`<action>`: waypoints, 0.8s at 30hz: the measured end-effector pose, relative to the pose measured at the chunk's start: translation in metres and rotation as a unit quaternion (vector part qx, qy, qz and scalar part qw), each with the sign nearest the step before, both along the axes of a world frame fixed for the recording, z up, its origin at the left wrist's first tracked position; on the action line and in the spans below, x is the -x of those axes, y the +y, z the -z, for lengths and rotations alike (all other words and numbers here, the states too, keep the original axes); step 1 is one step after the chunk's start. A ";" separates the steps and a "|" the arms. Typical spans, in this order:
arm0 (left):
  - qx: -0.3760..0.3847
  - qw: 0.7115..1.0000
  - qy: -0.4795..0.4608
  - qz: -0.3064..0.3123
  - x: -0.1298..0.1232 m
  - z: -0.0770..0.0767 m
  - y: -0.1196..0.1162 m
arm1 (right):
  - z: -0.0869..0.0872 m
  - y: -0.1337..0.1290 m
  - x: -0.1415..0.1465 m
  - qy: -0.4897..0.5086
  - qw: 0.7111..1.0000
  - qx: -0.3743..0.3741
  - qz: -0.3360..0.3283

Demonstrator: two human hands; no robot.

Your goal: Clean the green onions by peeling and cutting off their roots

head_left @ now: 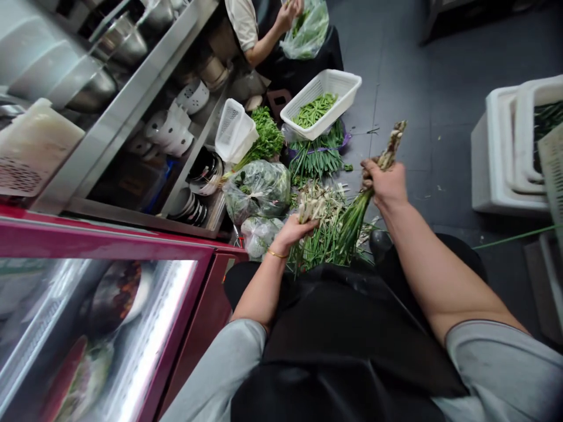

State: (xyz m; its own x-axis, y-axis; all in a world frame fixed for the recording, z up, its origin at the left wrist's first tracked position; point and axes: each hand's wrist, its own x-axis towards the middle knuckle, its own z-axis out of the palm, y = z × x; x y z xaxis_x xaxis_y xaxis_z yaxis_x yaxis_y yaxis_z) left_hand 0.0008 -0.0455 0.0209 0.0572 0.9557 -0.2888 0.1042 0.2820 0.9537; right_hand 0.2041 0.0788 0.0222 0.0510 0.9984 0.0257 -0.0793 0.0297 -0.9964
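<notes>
the fingers of the right hand (389, 181) are closed around a bunch of long green stalks with dirty whitish-brown root ends (358, 217), roots tilted up and away, leaves hanging down toward the pile. the fingers of the left hand (294, 233) lie against pale, stringy stem ends (311, 210); whether they grip them i cannot tell. a thin gold bracelet (277, 254) circles that wrist. between and below both sets of fingers spreads a loose pile of green and white stalks (323, 240). just beyond the left fingers sits a knotted clear plastic bag of greens (259, 190), with a leafy green bunch (268, 132) past it. ahead of the right fingers, a white plastic basket of green pods (328, 128) sits above dark green long-leaved bundles (314, 158). farther off, another person's hand (290, 12) is beside a clear green-filled bag (310, 35). well right of the fingers stand white plastic tubs (497, 161).
</notes>
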 end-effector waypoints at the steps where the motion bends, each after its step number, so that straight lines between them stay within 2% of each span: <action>1: 0.005 1.000 -0.006 -0.028 0.009 0.001 -0.002 | 0.000 0.003 -0.003 -0.003 1.000 0.010 -0.016; 4: 0.012 0.995 -0.019 -0.100 0.034 -0.002 -0.008 | 0.006 -0.001 0.002 -0.098 0.984 0.056 -0.141; 7: -0.028 0.991 -0.043 -0.127 0.050 -0.012 -0.012 | 0.013 -0.010 0.018 -0.181 0.951 0.106 -0.228; 10: -0.062 0.986 -0.097 -0.117 0.053 -0.022 -0.016 | 0.015 -0.012 0.028 -0.157 0.949 0.113 -0.247; 13: -0.030 0.987 -0.116 -0.108 0.039 -0.022 -0.014 | 0.010 -0.015 0.032 -0.168 0.949 0.163 -0.213; 14: -0.017 0.988 -0.100 -0.114 0.030 -0.020 -0.012 | 0.008 -0.019 0.033 -0.144 0.951 0.178 -0.209; 16: -0.017 0.991 -0.049 -0.127 0.009 -0.011 -0.005 | 0.002 -0.028 0.038 -0.028 0.957 0.185 -0.222; 19: -0.079 0.991 0.013 -0.111 -0.023 0.006 0.007 | -0.006 -0.043 0.045 0.144 0.942 0.205 -0.223; 21: -0.104 0.988 0.030 -0.105 -0.038 0.014 0.015 | -0.008 -0.049 0.047 0.207 0.928 0.233 -0.203; 24: -0.078 0.990 0.012 -0.121 -0.047 0.017 0.021 | -0.009 -0.051 0.046 0.263 0.908 0.254 -0.205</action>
State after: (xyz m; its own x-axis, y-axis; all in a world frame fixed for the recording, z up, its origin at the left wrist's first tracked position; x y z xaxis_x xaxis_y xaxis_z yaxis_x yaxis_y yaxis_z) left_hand 0.0476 -0.0246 0.0041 -0.1836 0.9736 -0.1359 0.0757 0.1519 0.9855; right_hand 0.1586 0.0277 0.0317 -0.4559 0.8124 -0.3635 -0.4494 -0.5627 -0.6939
